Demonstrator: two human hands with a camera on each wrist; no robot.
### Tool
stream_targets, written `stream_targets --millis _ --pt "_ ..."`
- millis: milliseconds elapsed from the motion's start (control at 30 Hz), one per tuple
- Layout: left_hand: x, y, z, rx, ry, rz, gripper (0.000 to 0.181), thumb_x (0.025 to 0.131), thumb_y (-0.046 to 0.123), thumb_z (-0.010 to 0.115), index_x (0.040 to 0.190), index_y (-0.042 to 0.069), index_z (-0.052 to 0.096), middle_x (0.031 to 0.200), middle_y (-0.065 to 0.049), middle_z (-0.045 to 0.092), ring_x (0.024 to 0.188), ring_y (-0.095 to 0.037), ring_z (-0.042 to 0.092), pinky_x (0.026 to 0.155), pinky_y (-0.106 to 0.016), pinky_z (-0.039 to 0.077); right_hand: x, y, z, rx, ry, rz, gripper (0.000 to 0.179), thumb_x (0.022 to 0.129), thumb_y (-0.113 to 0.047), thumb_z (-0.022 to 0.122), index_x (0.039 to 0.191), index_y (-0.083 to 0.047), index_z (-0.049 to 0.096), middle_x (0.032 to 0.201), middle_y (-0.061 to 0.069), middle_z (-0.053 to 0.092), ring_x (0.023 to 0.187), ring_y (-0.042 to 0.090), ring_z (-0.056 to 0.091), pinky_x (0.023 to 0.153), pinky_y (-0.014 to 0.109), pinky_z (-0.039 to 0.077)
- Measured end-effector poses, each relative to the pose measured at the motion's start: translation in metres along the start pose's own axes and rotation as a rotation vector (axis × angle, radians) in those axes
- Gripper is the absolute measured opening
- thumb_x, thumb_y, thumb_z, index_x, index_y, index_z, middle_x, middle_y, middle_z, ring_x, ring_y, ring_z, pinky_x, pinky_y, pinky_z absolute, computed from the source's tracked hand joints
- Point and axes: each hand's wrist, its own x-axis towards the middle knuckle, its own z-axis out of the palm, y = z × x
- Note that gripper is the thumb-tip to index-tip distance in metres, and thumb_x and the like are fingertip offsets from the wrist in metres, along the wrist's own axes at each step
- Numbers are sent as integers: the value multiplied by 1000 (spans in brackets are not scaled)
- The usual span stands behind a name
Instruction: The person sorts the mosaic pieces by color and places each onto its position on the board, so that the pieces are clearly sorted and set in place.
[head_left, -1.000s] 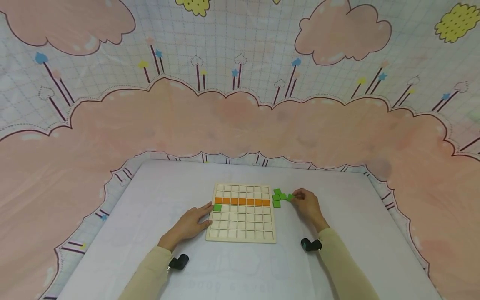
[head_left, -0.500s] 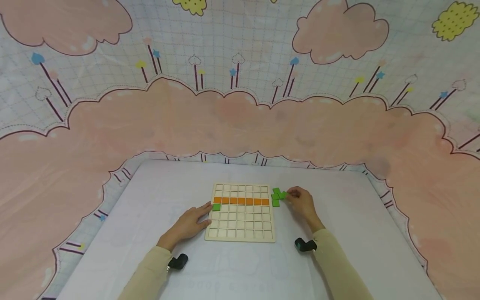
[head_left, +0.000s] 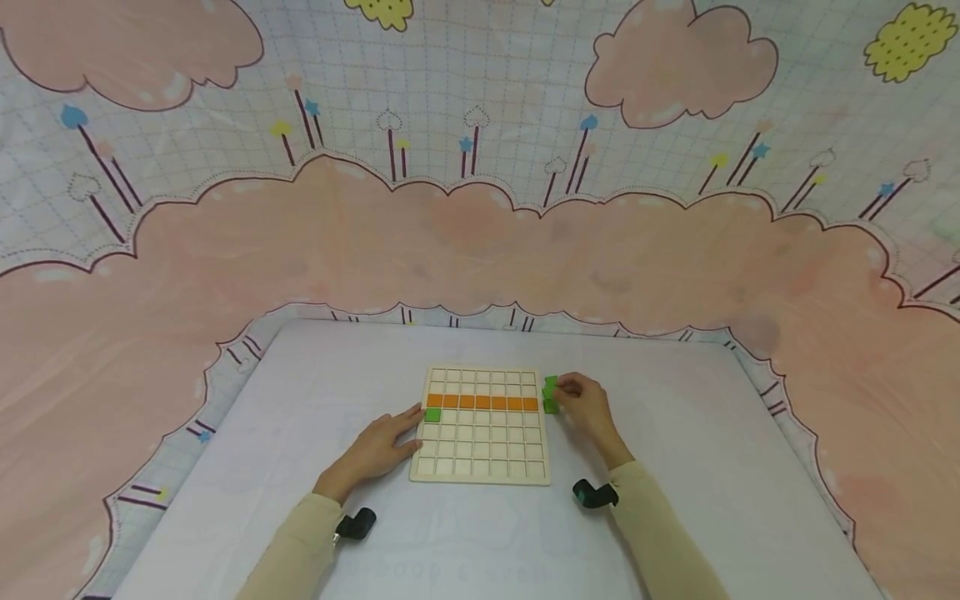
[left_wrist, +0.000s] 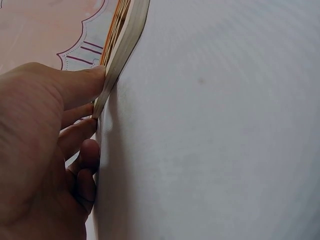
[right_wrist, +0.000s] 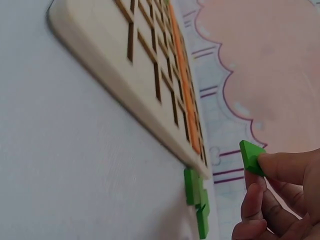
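A pale wooden grid board [head_left: 480, 481] lies flat on the white surface, with one row of orange square tiles [head_left: 483, 402] across it. One green tile [head_left: 432, 415] sits in the leftmost cell just below that row. My left hand [head_left: 375, 447] rests against the board's left edge; in the left wrist view the thumb and fingertips touch its rim. My right hand [head_left: 588, 412] is right of the board. Between thumb and finger it pinches a green square tile [right_wrist: 251, 156], held above the surface. Several loose green tiles [right_wrist: 191, 187] lie beside the board's right edge, partly hidden by that hand in the head view.
The white tabletop [head_left: 480, 542] extends around the board. A patterned cloth [head_left: 480, 250] with pink clouds rises behind the table and along its sides. A black wrist camera [head_left: 357, 524] is at the left wrist and another black camera [head_left: 596, 493] at the right.
My right hand has moved left, from the outer loose green tile to over the group nearest the board, pinching a tile. My left hand and the board look still.
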Motion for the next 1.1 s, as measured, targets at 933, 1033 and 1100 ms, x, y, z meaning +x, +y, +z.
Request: stream_targets --millis 933,1033,1100 --pt "0 1 -1 8 2 12 59 95 31 63 148 14 45 159 -1 36 139 -43 42 114 -60 34 -14 -26 50 55 -62 -56 11 90 -11 71 100 -8 70 95 7 70 86 16 64 80 31 55" --pt "0 1 -1 6 0 15 58 95 30 63 148 13 45 159 -2 36 139 -45 40 115 -61 32 -15 -27 55 50 -72 -69 9 89 -12 72 98 -8 71 93 6 71 84 15 64 78 30 55" --pt "0 0 -1 4 -1 19 58 95 30 63 148 13 45 159 -2 35 140 -46 39 115 -62 31 -16 -29 58 45 -83 -85 9 89 -11 72 98 -8 71 92 7 71 82 14 64 76 29 55"
